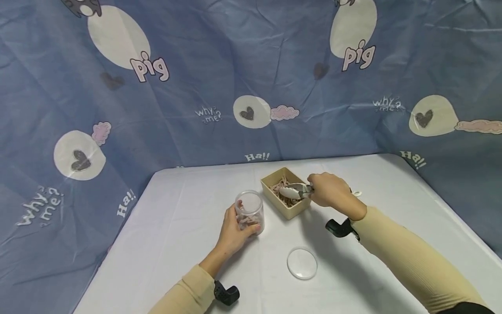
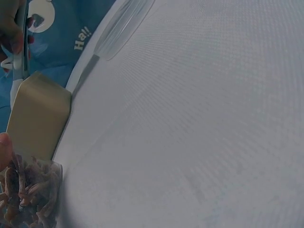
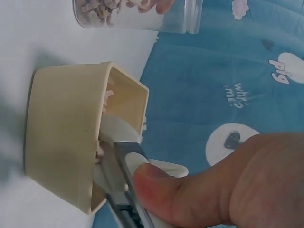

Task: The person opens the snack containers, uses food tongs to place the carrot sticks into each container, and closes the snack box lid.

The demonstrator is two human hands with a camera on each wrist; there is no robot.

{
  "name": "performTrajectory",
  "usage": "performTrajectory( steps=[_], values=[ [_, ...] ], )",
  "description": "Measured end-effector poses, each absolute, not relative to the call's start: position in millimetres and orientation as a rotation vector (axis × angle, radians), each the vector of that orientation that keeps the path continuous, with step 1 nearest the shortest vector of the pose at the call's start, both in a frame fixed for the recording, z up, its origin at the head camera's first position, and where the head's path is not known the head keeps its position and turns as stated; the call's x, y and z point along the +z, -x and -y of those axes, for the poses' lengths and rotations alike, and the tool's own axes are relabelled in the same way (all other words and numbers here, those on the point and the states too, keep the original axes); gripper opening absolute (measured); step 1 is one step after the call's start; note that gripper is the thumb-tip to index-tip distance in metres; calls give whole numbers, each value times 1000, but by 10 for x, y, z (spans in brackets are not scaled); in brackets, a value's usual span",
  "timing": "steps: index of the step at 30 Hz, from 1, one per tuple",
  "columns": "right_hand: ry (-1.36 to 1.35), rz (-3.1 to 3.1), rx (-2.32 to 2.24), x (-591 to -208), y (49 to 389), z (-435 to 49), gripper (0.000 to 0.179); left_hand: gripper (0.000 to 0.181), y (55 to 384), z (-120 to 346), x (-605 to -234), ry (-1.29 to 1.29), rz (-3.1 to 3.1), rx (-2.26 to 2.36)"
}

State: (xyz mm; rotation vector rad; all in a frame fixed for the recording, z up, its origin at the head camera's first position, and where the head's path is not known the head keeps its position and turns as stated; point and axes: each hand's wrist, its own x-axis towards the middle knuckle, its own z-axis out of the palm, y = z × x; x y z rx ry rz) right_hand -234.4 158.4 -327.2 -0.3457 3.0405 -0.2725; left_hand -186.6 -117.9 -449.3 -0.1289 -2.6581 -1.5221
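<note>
My left hand (image 1: 232,233) grips a clear plastic jar (image 1: 250,205) from its left side, thumb across the front. Brownish, twig-like dried pieces (image 2: 31,190) fill the jar's lower part, and its top is uncovered. To the right of the jar stands a beige rectangular box (image 1: 289,212) with similar dried strips (image 1: 279,185) inside. Over the box, my right hand (image 1: 329,190) holds a pair of tongs (image 3: 126,173), its thumb pressing on one arm. The pale heads of the tongs reach down past the box's rim among the strips.
A round clear lid (image 1: 302,263) lies on the white tablecloth (image 1: 188,192), nearer the front than the box. Behind the table hangs a blue printed curtain (image 1: 188,87). Dark wrist cameras (image 1: 226,293) are strapped under both sleeves.
</note>
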Motion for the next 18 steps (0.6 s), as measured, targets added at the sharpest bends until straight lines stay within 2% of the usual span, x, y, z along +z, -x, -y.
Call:
performTrajectory(
  steps=[8, 18],
  values=[
    [334, -3138, -367, -3293, 2279, -1645, 45, 92, 1869, 1177, -4497, 119, 2658, -1524],
    [314, -3201, -512, -3286, 2228, -1725, 48, 91, 1876, 1183, -4509, 131, 2651, -1517]
  ],
)
